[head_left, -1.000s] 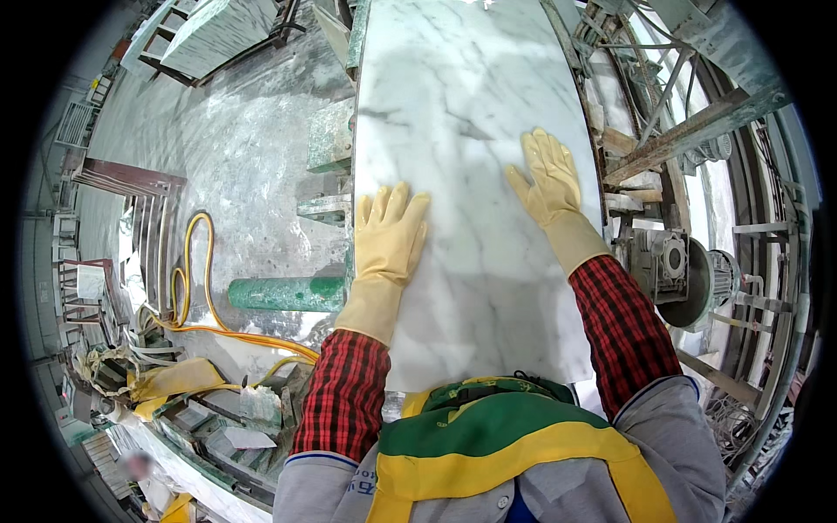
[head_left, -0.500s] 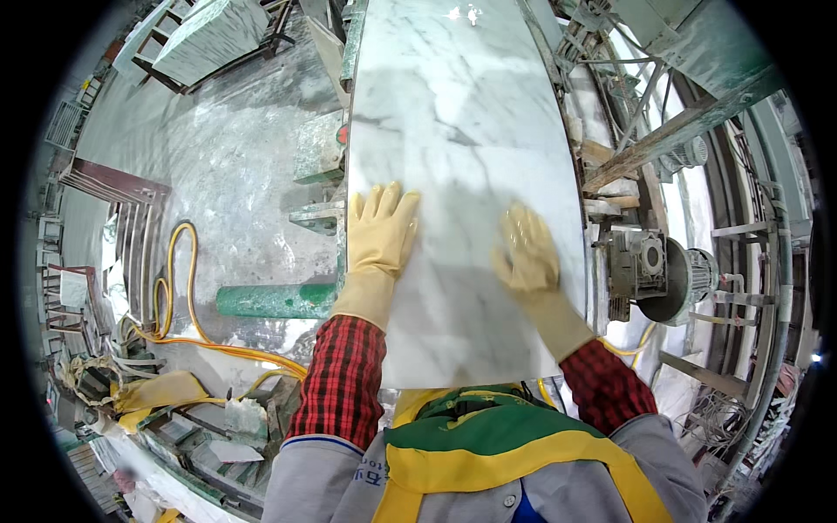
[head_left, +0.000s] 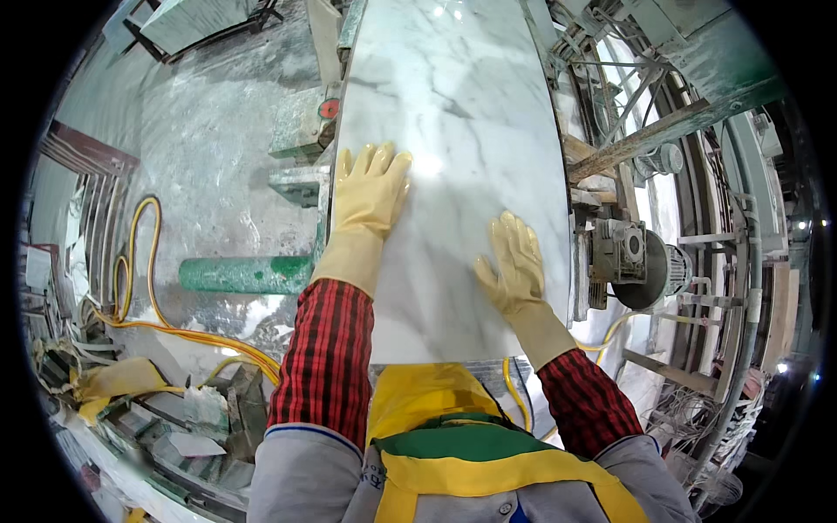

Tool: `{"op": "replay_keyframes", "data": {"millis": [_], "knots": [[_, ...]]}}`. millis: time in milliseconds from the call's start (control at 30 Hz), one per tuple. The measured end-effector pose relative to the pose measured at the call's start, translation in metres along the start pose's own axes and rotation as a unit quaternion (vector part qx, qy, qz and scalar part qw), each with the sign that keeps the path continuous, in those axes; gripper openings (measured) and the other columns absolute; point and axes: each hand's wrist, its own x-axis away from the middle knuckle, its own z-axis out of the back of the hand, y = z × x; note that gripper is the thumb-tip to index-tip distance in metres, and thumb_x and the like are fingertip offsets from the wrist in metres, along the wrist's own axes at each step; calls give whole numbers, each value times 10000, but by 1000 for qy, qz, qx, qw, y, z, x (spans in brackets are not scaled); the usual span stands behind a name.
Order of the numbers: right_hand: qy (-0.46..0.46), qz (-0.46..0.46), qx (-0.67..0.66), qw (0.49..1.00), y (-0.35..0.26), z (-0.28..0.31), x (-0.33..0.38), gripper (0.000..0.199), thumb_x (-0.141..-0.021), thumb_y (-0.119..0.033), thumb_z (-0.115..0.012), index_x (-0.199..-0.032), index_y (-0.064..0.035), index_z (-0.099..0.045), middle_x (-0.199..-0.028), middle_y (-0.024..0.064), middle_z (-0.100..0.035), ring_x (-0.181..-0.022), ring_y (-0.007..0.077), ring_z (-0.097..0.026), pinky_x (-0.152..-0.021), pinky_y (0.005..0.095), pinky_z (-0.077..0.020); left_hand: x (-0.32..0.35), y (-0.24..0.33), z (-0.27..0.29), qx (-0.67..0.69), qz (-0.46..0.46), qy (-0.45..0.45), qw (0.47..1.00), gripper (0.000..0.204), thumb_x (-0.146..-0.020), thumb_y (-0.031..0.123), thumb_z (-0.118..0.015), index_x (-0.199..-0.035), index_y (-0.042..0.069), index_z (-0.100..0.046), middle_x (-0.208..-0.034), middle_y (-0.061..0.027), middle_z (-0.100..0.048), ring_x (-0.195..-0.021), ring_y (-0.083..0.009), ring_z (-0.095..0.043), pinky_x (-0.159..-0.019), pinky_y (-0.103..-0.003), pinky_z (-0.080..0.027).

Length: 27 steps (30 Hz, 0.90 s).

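Note:
A long white stone slab with grey veins (head_left: 453,131) stretches away from me, its near edge just in front of my yellow apron (head_left: 427,397). My left hand (head_left: 370,192), in a cream rubber glove, lies flat near the slab's left edge with fingers spread. Farther right and a little nearer to me, my right hand (head_left: 513,261) wears a matching glove and rests on the slab, fingers outstretched. Neither hand grips anything. Both palms are hidden beneath the gloves' backs.
A motor with a round disc (head_left: 641,266) sits close along the slab's right side, under a slanted beam (head_left: 641,139). To the left are a green roller (head_left: 244,274) and a yellow hose (head_left: 157,327) on the floor. Stone offcuts (head_left: 196,444) lie at the lower left.
My left hand has slid farther forward along the slab. The right hand, blurred before, now lies sharp with its fingers extended. My view has shifted slightly, and more apron shows.

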Motion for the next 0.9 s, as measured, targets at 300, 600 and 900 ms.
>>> {"op": "replay_keyframes", "data": {"millis": [300,600,900], "knots": [[27,16,85,996,24,-26,-13,786,-1081,-544,-633,-1696,-77,-489,-1756,230,-460,-1635,424,-402,-1372,553,-262,123,43,16,20,13,7,1000,468,-1042,318,-697,-1490,197,-638,-1639,-81,-597,-1514,-326,-529,-1325,-638,-314],[24,51,160,986,57,-51,-49,782,-1128,-558,-585,-1715,-53,-476,-1782,204,-444,-1668,367,-378,-1391,473,-256,401,113,105,-52,215,-36,974,510,-966,233,-780,-1453,158,-650,-1580,-126,-632,-1476,-369,-569,-1290,-703,-321],[50,122,78,988,103,-88,-14,643,-1165,-440,-539,-1638,-6,-566,-1724,215,-521,-1642,363,-417,-1370,462,-297,721,275,252,-319,535,-16,782,542,-911,255,-816,-1423,147,-676,-1512,-122,-647,-1413,-364,-592,-1234,-649,-396]]}}
